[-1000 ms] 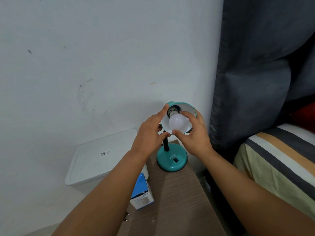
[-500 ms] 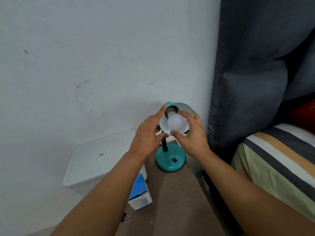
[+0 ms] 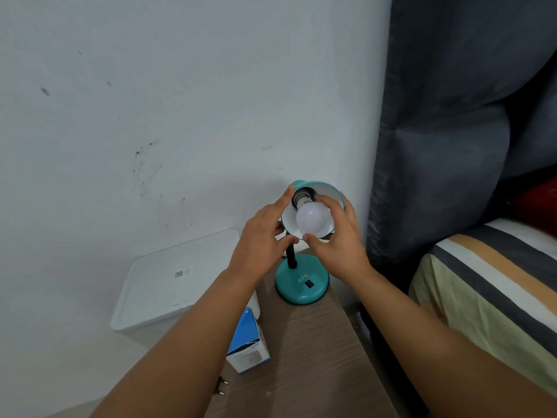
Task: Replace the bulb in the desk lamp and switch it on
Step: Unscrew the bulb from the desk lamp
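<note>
A teal desk lamp stands at the far end of a wooden table, its round base (image 3: 301,286) carrying a black switch (image 3: 308,284). Its shade (image 3: 327,191) is tilted up toward me, white inside. A white bulb (image 3: 313,220) sits in the socket, unlit. My right hand (image 3: 339,236) wraps the bulb from the right, thumb under it and fingers over it. My left hand (image 3: 262,239) holds the left rim of the shade, index finger along the edge.
A blue and white bulb box (image 3: 247,342) lies on the wooden table (image 3: 316,357) near my left forearm. A black plug (image 3: 221,386) lies at the table's left edge. A white lidded bin (image 3: 174,282) stands left; a striped bed (image 3: 497,291) and dark curtain (image 3: 452,116) stand right.
The view has shifted slightly. My right hand's fingers have turned a little around the bulb. My left hand stays on the shade.
</note>
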